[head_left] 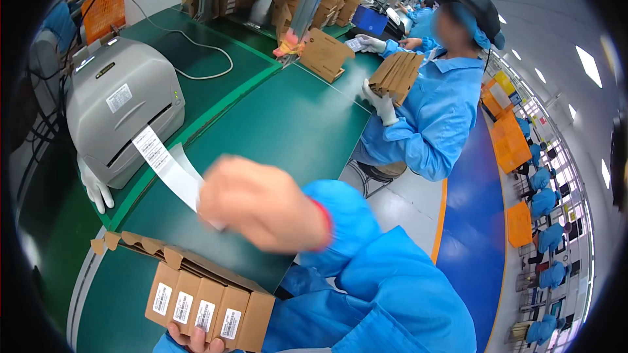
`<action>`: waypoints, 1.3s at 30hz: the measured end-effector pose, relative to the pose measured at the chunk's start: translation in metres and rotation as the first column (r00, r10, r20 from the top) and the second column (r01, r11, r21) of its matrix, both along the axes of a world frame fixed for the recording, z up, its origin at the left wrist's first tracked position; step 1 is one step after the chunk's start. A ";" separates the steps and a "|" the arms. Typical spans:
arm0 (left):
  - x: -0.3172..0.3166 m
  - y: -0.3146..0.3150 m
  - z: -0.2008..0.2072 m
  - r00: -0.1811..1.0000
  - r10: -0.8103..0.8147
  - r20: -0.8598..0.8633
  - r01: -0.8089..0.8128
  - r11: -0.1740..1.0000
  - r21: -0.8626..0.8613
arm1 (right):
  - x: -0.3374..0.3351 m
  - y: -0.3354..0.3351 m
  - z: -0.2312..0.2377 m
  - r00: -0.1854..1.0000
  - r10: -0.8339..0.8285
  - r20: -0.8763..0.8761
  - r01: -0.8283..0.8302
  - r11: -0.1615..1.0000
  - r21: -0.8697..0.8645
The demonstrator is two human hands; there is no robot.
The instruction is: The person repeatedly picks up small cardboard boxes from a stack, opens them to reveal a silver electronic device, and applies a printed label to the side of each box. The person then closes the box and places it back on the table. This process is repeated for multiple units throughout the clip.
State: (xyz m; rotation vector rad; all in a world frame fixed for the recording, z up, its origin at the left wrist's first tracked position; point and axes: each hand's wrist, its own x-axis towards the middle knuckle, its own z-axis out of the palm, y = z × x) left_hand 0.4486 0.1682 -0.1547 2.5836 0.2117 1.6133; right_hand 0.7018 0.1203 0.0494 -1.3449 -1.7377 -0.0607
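**Label strip in your right hand, boxes in your left**

Your right hand (258, 202), blurred and raised, pinches the white label strip (167, 163) coming out of the grey printer (121, 108). Your left hand (196, 340), fingers curled up from below, holds a row of small brown boxes (209, 297); four labelled ends show.

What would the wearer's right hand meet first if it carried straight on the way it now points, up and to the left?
Probably the white label strip it already grips at its tip, then the grey label printer feeding that strip. The right hand is motion-blurred and depth is unclear, so this is a judgement.
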 end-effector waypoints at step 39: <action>0.017 -0.002 0.016 0.987 -0.018 0.159 0.017 1.000 0.009 | -0.096 -0.069 -0.014 0.957 -0.073 -0.281 -0.119 0.784 -0.609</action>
